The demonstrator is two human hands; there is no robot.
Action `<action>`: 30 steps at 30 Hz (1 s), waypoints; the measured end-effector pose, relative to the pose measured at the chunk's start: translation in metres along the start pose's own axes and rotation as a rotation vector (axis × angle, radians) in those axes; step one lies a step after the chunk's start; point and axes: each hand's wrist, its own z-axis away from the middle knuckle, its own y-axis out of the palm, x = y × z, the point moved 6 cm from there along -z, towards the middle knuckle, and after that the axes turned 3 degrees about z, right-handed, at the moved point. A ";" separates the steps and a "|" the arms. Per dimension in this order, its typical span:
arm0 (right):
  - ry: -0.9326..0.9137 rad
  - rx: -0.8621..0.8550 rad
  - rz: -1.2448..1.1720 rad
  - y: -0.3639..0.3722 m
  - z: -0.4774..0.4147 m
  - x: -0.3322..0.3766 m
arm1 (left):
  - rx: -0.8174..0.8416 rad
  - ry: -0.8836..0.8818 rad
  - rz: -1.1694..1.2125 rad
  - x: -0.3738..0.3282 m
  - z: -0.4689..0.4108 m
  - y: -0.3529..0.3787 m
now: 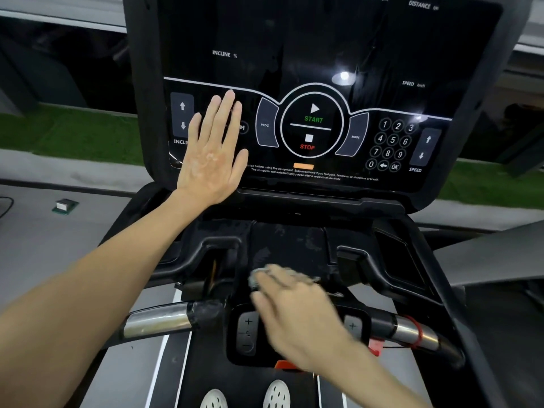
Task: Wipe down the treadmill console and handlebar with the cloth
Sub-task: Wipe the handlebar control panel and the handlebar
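The glossy black treadmill console [309, 69] reads INCLINE %, SPEED, DISTANCE, START, STOP, PROG, MODE and OK. The left hand [210, 154] lies flat on its INCLINE side, fingers straight and close together. The blurred right hand [297, 313] covers a small grey cloth [257, 278] above the chrome handlebar [159, 319]; I cannot tell its grip.

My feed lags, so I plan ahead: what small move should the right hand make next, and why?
Probably sweep the cloth forward over the centre tray: the right hand holds it at the tray's near edge, and pale smears show just ahead. The left hand rests flat on the console.
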 end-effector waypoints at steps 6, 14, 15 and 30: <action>0.012 -0.103 0.059 0.010 -0.004 0.018 | 0.001 -0.003 0.052 0.001 0.000 -0.001; 0.224 0.017 0.133 0.004 0.021 -0.043 | 0.005 0.002 0.040 0.000 0.001 0.001; 0.202 0.034 0.160 0.010 0.012 -0.032 | 0.006 0.002 0.040 0.000 0.001 0.001; 0.162 -0.035 0.148 -0.002 0.012 -0.042 | -0.001 0.021 0.036 -0.002 0.001 -0.002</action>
